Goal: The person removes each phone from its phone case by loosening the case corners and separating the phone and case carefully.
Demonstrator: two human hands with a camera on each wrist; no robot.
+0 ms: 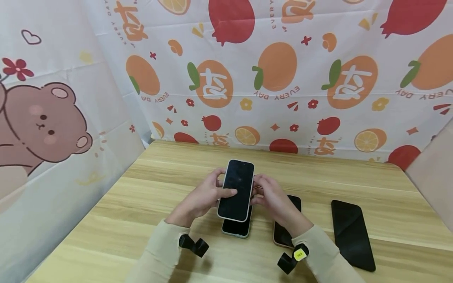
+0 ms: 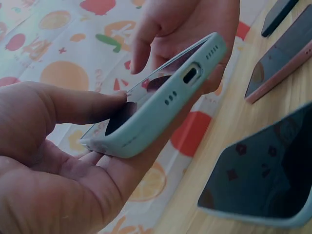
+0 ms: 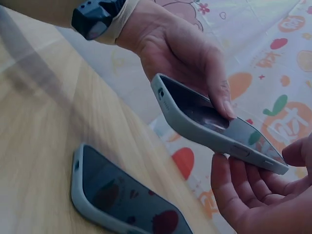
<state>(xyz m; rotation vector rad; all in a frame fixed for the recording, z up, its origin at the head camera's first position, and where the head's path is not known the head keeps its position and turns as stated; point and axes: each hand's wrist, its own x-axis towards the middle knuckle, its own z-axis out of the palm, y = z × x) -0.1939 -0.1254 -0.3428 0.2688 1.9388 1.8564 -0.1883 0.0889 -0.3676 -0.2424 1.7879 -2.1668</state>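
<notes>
A phone in a pale case [image 1: 238, 186] is held above the table, screen up. My left hand [image 1: 209, 192] grips its left side, thumb on the screen. At its right edge is my right hand [image 1: 274, 198]; in the right wrist view several fingers of the right hand [image 3: 263, 190] touch the case from below, the thumb off the screen. The left wrist view shows the phone's bottom edge [image 2: 156, 105] with its port and the left hand [image 2: 63, 151] around one end. Beneath lies a second phone in a pale case [image 1: 236, 228], partly covered by the held one.
Right of the hands, a third phone [image 1: 283, 234] lies partly under my right forearm. Farther right is a larger black phone [image 1: 352, 234]. The wooden table [image 1: 141, 204] meets a fruit-patterned cloth [image 1: 244, 98] at the back and a bear-print cloth [image 1: 106, 129] on the left.
</notes>
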